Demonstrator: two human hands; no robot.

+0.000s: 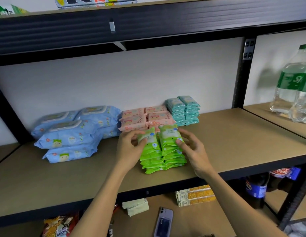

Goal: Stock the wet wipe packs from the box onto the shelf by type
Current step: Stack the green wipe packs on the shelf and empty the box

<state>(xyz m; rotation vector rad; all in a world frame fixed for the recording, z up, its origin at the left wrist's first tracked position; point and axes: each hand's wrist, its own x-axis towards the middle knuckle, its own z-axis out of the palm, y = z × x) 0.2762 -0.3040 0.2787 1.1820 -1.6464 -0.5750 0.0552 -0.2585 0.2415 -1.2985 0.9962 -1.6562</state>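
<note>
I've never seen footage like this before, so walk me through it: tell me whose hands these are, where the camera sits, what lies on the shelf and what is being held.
There is no machine here. A person wears one wide-angle camera on the head, looking forward and down, so both arms reach in from below.

On the brown shelf board lie wet wipe packs sorted by colour: big blue packs at the left, pink packs behind the hands, teal packs stacked to the right of them, and two stacks of green packs in front.

The left hand grips the top green pack of the left stack; the right hand has its fingers on the top pack of the right stack. Clear bottles stand on the next shelf to the right.
</note>
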